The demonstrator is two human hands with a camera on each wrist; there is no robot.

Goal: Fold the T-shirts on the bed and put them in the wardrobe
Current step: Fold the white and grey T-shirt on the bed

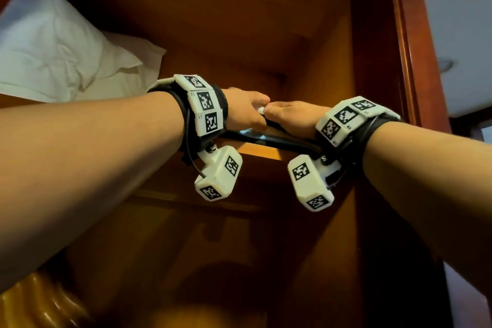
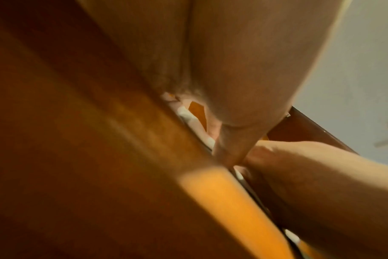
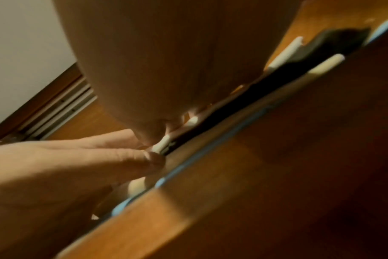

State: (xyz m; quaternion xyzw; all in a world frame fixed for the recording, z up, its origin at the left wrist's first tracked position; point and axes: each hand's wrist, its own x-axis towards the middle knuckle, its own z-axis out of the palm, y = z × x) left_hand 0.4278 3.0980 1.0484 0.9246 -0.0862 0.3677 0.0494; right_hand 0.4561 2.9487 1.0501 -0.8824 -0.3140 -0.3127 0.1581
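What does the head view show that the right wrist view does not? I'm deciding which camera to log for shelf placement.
Only the head view shows the white pillow on the left of the wardrobe shelf, the tagged wrist bands and both forearms. Only the right wrist view shows, close up, the folded dark T-shirt with white and blue edges lying on the shelf. Both show the left hand and right hand side by side on the shirt; whether the fingers curl round it cannot be told.

Glossy wood wardrobe (image 1: pixel 266 21); creased cloth pillow (image 1: pixel 61 48)
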